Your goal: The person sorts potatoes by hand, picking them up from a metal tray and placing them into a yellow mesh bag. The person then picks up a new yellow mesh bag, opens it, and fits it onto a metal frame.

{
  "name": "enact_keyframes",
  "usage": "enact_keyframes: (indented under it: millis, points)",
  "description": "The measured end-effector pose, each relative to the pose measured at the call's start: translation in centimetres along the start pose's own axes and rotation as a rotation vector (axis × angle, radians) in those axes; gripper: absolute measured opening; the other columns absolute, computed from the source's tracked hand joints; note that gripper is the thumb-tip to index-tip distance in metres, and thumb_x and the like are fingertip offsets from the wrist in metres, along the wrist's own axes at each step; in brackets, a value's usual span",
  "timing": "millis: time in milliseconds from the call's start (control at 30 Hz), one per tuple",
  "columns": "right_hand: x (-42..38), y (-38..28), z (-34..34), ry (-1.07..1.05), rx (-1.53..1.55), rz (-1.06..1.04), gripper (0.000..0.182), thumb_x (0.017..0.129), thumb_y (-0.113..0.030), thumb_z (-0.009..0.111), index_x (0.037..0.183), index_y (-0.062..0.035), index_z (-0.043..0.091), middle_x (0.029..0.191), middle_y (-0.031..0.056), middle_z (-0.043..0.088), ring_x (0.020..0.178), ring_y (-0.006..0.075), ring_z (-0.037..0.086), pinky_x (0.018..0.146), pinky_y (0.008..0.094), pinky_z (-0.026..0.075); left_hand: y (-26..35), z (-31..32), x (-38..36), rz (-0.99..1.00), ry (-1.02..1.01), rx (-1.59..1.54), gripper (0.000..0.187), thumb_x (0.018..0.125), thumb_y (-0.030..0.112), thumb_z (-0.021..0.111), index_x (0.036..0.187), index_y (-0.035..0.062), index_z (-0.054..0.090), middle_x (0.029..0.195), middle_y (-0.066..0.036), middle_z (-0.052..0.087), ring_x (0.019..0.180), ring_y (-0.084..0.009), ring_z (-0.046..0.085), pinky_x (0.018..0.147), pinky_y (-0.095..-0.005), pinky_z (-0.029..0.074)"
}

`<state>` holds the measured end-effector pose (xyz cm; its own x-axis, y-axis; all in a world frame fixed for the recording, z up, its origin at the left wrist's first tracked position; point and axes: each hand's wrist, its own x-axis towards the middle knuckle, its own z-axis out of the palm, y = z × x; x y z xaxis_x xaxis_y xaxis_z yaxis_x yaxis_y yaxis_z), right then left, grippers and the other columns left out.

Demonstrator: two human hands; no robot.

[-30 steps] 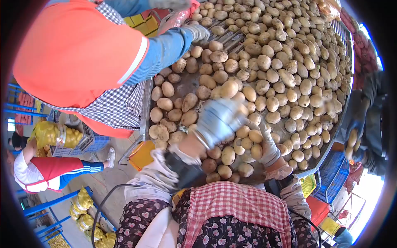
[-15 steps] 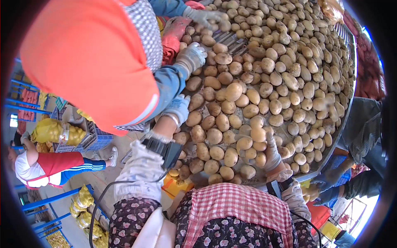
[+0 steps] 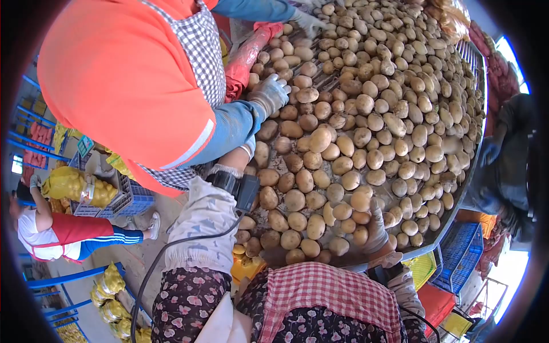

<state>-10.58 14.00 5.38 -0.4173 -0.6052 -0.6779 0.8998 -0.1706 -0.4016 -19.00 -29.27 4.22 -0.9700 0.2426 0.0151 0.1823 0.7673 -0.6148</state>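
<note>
While potatoes [image 3: 366,137] cover the metal sorting table [image 3: 457,194], gloved right hand [image 3: 374,228] cups some, left hand's [image 3: 247,150] grip hidden

Tan, dusty potatoes [image 3: 366,108] lay heaped across the sorting table [image 3: 457,194]; one round potato [image 3: 361,200] sat at five o'clock.

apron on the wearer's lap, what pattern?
Red-and-white check on the apron, over a dark floral garment; the head view shows it.
</note>
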Motion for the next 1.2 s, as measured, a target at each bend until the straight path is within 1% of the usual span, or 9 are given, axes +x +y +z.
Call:
enact_keyframes:
  millis: [100,267,400,500,700,900,967,1000,1200]
  points:
    - [-1.5,-0.6,1.9,-0.115,-0.006,0.022,0.071,0.083,-0.059,0.06,0.125,-0.0033,0.049,0.119,0.0145,0.057,0.102,0.0265,0.06,0.086,0.0429,0.053,0.3,-0.4,-1.4,-0.08,-0.144,-0.112,0.029,0.084,0.019,0.056,0.112,0.0144,0.06,0.109,-0.003,0.062,0.107,-0.0202,0.055,0.096,-0.0365,0.038]
    - [-2.1,-0.9,1.1,-0.089,-0.015,-0.082,0.07,0.085,-0.059,0.055,0.124,-0.0014,0.05,0.114,0.0131,0.06,0.1,0.0249,0.061,0.085,0.0375,0.054,8.2,-2.4,-14.3,-0.935,-0.001,-0.647,0.054,0.08,0.031,0.068,0.126,0.0108,0.052,0.117,-0.018,0.059,0.11,-0.0285,0.056,0.097,-0.0391,0.043]
    - [-1.9,-0.6,1.0,0.009,-0.052,-0.087,0.069,0.087,-0.06,0.052,0.124,-0.0023,0.051,0.115,0.012,0.06,0.1,0.0244,0.061,0.087,0.0358,0.053,9.4,-5.5,-13.7,-0.883,-0.003,-1.365,0.051,0.076,0.03,0.073,0.119,0.0095,0.055,0.097,-0.018,0.066,0.087,-0.0321,0.064,0.078,-0.0403,0.051]
    - [-1.3,0.0,1.1,0.013,-0.018,-0.057,0.071,0.086,-0.061,0.053,0.125,-0.0018,0.05,0.116,0.0129,0.06,0.103,0.0243,0.06,0.087,0.037,0.053,9.0,-6.6,-12.0,-0.67,-0.272,-0.927,0.058,0.079,0.041,0.068,0.123,0.0075,0.051,0.114,-0.019,0.06,0.104,-0.0338,0.059,0.09,-0.0421,0.047]
    - [-1.1,0.1,1.5,-0.175,0.023,-0.002,0.075,0.087,-0.062,0.05,0.134,-0.0043,0.042,0.128,0.0154,0.05,0.114,0.0274,0.053,0.096,0.0393,0.047,7.6,-10.9,-7.3,-0.516,-0.58,-0.922,0.07,0.08,0.043,0.065,0.137,0.0166,0.033,0.137,-0.016,0.046,0.112,-0.0366,0.055,0.094,-0.0431,0.045]
    - [-1.3,-0.2,-0.1,-0.382,0.277,0.006,0.075,0.088,-0.065,0.044,0.135,-0.0056,0.042,0.129,0.0135,0.051,0.113,0.0274,0.053,0.096,0.0414,0.048,5.8,-6.4,-5.3,-0.302,-0.379,-1.338,0.055,0.073,0.038,0.073,0.117,0.0082,0.057,0.093,-0.016,0.068,0.091,-0.0339,0.065,0.081,-0.0417,0.051]
    - [-1.7,-0.2,1.1,-0.218,0.197,-0.11,0.073,0.089,-0.064,0.043,0.135,-0.0072,0.042,0.128,0.0132,0.052,0.113,0.0277,0.054,0.094,0.0426,0.049,5.3,-8.2,-5.4,-0.393,-0.758,-1.518,0.064,0.071,0.034,0.076,0.124,0.006,0.052,0.103,-0.018,0.066,0.095,-0.0318,0.063,0.083,-0.0367,0.049]
    - [-2.3,-0.6,1.7,-0.245,0.287,-0.093,0.07,0.09,-0.063,0.043,0.134,-0.0082,0.044,0.126,0.0131,0.053,0.111,0.0278,0.056,0.094,0.0424,0.049,7.4,-4.3,-6.8,-0.38,-0.451,-1.507,0.064,0.074,0.031,0.074,0.128,0.007,0.05,0.109,-0.019,0.064,0.102,-0.0293,0.061,0.087,-0.0364,0.047]
    - [-2.3,0.7,-0.6,-0.092,0.291,-0.194,0.068,0.088,-0.061,0.049,0.13,-0.0075,0.047,0.118,0.0137,0.058,0.103,0.0281,0.06,0.083,0.0416,0.055,10.0,-6.5,-6.7,-0.629,-0.455,-1.188,0.063,0.077,0.037,0.07,0.128,0.0075,0.046,0.113,-0.022,0.059,0.107,-0.0399,0.057,0.09,-0.0432,0.046]
